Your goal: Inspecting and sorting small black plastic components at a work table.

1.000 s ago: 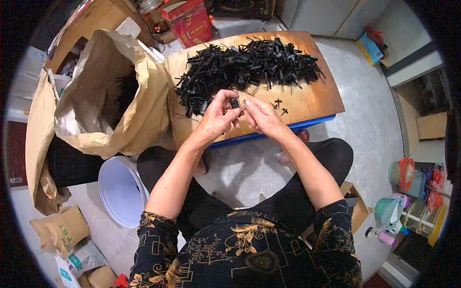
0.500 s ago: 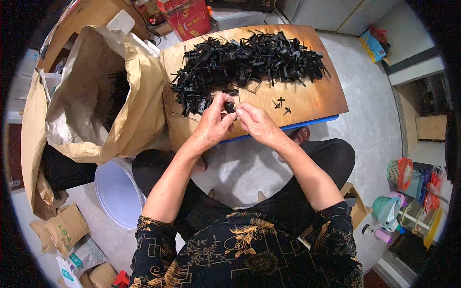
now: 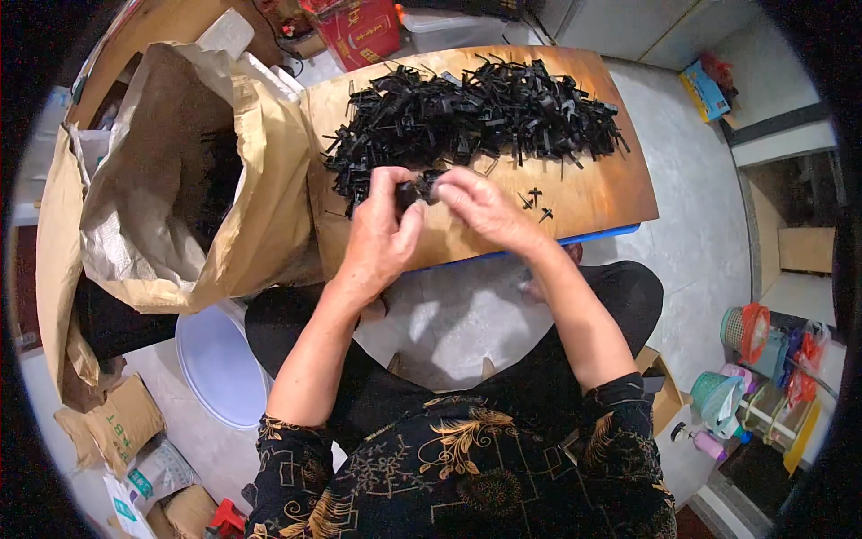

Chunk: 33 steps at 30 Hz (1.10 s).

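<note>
My left hand point(image 3: 382, 229) is over the near edge of the wooden board, with thumb and forefinger closed around a small black plastic part point(image 3: 407, 194). Beside it, the bent fingers of my right hand point(image 3: 485, 208) close on a black plastic piece point(image 3: 431, 185); motion smears the fingertips, and whether both hands grip one piece is unclear. Just beyond my fingers lies a long heap of black plastic parts point(image 3: 485, 112) with thin prongs. A few small black cross-shaped pieces point(image 3: 536, 203) lie apart from the heap, right of my right hand.
The wooden board point(image 3: 620, 193) has a blue edge beneath it. A large open paper sack point(image 3: 269, 171) with dark contents stands at its left. Below the sack is a white round tub point(image 3: 220, 364). A red box point(image 3: 359, 36) stands behind the board; baskets point(image 3: 718, 400) sit far right.
Both hands have shifted slightly away from me, closer to the heap. My left hand has turned, its thumb spreading further from the forefinger. The view has shifted a little.
</note>
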{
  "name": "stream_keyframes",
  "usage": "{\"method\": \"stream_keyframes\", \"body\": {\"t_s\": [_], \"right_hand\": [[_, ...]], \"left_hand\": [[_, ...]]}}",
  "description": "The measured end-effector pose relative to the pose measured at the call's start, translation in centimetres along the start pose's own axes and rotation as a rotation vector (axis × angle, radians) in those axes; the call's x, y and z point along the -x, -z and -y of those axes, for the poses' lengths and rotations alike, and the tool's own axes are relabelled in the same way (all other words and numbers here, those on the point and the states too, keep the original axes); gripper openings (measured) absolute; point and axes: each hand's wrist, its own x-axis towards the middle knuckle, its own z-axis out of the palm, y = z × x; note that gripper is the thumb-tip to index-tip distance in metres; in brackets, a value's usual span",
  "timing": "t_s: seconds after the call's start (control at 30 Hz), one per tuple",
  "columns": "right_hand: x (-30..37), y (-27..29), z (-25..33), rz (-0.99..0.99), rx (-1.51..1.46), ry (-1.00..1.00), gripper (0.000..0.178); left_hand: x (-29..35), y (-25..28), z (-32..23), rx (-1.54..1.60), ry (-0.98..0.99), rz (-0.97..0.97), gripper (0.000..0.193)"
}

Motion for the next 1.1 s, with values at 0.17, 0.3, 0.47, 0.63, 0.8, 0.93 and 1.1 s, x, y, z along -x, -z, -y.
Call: {"method": "stream_keyframes", "body": {"t_s": [0.17,0.3,0.47,0.63,0.8,0.93,1.1], "right_hand": [[-0.2,5.0,-5.3,-0.422,0.985,0.018,0.019],[-0.4,4.0,-4.1,-0.331,1.105,-0.074,0.018],[-1.0,4.3,-5.8,-0.376,1.148,0.046,0.014],[-0.4,4.1,-6.1,-0.433,0.808,0.202,0.013],[1.0,3.7,-3.1,-0.384,0.390,0.101,0.015],[2.1,4.3,-1.9,-0.325,-0.077,-0.047,0.013],[4.3,2.2,1.8,-0.166,-0.397,-0.024,0.009]], "left_hand": [[3.8,5.9,-2.1,-0.025,-0.162,-0.252,0.025],[11.0,12.1,1.1,-0.323,-0.302,-0.521,0.024],[20.1,18.8,7.5,-0.562,0.069,-0.563,0.026],[23.7,23.3,16.6,-0.794,0.402,-0.440,0.035],[21.2,21.4,13.5,-1.129,0.119,-0.547,0.043],[13.2,13.0,1.3,-0.489,-0.184,-0.450,0.029],[5.3,3.0,-1.8,0.172,-0.018,0.126,0.063]]}}
